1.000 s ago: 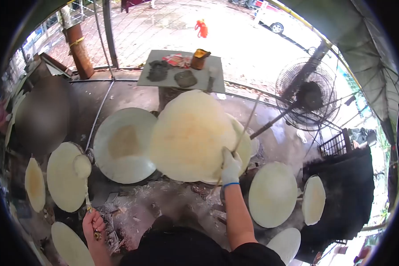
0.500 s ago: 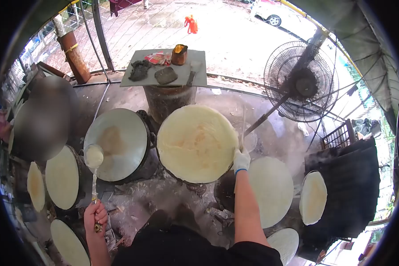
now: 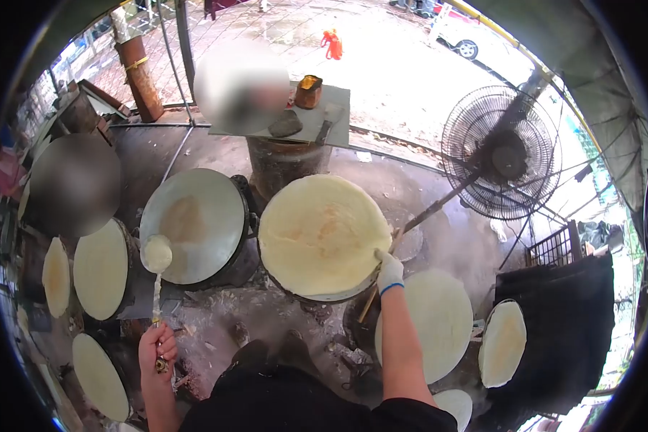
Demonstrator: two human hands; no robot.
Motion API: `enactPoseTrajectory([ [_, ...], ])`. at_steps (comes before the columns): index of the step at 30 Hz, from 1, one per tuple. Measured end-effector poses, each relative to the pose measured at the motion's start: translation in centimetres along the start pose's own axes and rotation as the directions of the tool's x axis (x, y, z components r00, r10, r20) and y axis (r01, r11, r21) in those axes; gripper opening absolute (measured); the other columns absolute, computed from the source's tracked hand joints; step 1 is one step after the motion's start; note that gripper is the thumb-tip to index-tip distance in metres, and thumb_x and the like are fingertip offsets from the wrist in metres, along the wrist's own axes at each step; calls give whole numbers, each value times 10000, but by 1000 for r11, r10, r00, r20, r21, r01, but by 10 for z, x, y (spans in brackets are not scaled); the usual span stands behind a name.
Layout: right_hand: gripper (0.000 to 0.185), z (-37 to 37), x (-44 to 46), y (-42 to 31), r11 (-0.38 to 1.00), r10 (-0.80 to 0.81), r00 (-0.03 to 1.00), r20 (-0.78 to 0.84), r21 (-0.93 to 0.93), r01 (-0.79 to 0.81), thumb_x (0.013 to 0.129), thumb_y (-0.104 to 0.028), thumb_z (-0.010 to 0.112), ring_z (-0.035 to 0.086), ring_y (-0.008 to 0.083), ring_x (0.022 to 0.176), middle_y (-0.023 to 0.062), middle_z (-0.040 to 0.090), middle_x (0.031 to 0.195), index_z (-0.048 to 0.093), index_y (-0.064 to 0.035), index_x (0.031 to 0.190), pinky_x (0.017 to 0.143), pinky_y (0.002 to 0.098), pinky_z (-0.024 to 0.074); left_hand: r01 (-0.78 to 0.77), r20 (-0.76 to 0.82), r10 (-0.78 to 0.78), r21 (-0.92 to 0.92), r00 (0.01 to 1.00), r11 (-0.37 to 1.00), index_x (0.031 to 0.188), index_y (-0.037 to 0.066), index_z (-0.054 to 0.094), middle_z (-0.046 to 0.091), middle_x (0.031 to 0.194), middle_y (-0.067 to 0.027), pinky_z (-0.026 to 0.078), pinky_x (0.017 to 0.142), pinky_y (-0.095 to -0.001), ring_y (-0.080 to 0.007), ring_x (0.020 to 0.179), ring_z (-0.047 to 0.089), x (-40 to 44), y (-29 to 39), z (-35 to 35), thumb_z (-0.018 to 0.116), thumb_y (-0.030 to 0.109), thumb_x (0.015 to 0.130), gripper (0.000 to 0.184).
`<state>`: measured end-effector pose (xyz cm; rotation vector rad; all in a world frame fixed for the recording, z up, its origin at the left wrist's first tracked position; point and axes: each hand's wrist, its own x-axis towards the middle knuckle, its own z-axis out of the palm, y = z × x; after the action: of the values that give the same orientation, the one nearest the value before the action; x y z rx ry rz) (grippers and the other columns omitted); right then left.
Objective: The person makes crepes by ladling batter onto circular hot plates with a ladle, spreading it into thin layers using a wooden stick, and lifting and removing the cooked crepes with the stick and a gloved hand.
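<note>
Lowered stick (image 3: 369,304) beside flatbread (image 3: 322,234) — with right hand (image 3: 389,271), fingers curled around it. Gripped ladle (image 3: 157,255) left of flatbread, left hand (image 3: 157,347) closed.

Before me, centre: flatbread (image 3: 324,234) on the middle pan (image 3: 331,296); my right grip (image 3: 389,271) at its near right edge, stick (image 3: 368,304) in it. Left of that, the left pan (image 3: 216,237), ladle (image 3: 158,254) in my left grip (image 3: 157,348) above its near left part. Beyond the middle pan, drum (image 3: 284,162) under the table (image 3: 338,108); can (image 3: 307,93) on top. Right of the table stands a fan (image 3: 507,155); crate (image 3: 553,246) nearer, further right.
</note>
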<state>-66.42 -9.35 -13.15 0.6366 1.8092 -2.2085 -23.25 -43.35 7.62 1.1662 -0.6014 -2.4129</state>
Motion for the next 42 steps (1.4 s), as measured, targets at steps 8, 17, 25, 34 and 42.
enactPoseTrajectory([
  [8, 256, 112, -60, -96, 860, -351, 913, 206, -314, 402, 736, -163, 726, 605, 193, 649, 71, 646, 753, 645, 27, 887, 590, 313, 455, -18, -25, 17, -65, 1000, 998, 898, 45, 481, 411, 625, 14, 325, 332, -187, -36, 412, 359, -27, 9, -29, 489, 77, 927, 44],
  [17, 350, 314, -320, -135, 208, -410, 486, 772, -439, 874, 738, -340, 664, 637, 298, 695, 173, 637, 743, 661, -17, 873, 647, 381, 473, -80, -66, 66, -239, 996, 968, 924, 43, 495, 425, 631, 3, 332, 338, -209, -58, 414, 377, -74, 55, -152, 501, 65, 912, 25],
  [25, 290, 443, -526, -95, 253, 89, 86, 992, -106, 962, 724, -255, 706, 608, 156, 639, 68, 629, 673, 665, 3, 850, 599, 299, 458, -282, -191, 231, -307, 954, 909, 883, 64, 475, 418, 625, -2, 320, 339, -219, -69, 404, 378, -142, 109, -306, 512, 68, 901, 41],
  [34, 278, 627, -707, 50, 629, 486, -205, 850, -177, 757, 728, -144, 742, 563, 92, 601, 16, 632, 761, 651, 29, 926, 539, 239, 446, -661, -656, 368, -272, 659, 699, 844, 78, 453, 396, 618, 7, 302, 340, -228, -72, 409, 374, -224, 122, -395, 526, 50, 880, 87],
  [42, 269, 866, -854, 209, 389, 273, -675, 685, 563, 729, 738, -218, 706, 623, 171, 638, 62, 659, 757, 666, -32, 929, 592, 314, 488, -873, -914, 157, -289, 374, 394, 829, 104, 440, 382, 622, 20, 277, 353, -211, -59, 420, 349, -238, 116, -429, 518, 45, 876, 109],
])
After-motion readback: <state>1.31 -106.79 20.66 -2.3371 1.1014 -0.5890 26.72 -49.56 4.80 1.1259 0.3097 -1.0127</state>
